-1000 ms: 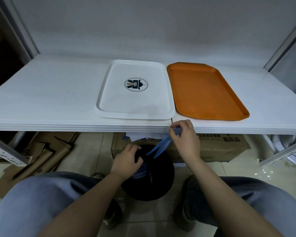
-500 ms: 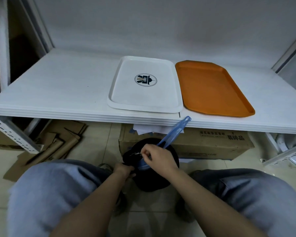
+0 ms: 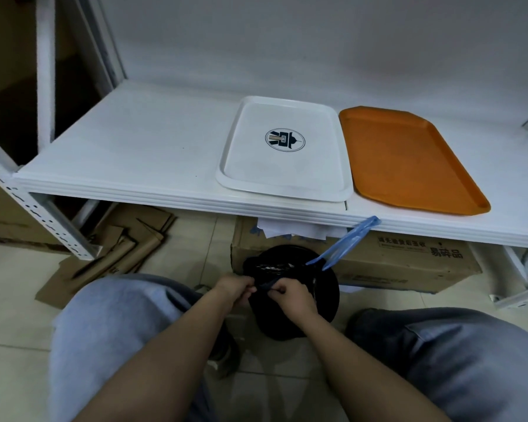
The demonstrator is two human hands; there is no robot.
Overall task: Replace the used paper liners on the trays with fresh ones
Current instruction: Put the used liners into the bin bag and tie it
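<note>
Head view, below shelf edge: your left hand [image 3: 237, 289] and right hand [image 3: 291, 296] pinch dark bag rim between them, at near side of black bin [image 3: 302, 300]. Blue strip [image 3: 345, 242] runs from bin up and right to shelf [image 3: 134, 147] lip. White tray [image 3: 287, 147] and orange tray [image 3: 409, 156] sit ahead and above grip, side by side, long axes running away from you, both bare of liners. White paper sheets [image 3: 287, 231] lie just beyond bin, on cardboard box [image 3: 393, 260]. Judgement: right hand nearer to both trays; fresh liner fetch comes next, up and forward.
</note>
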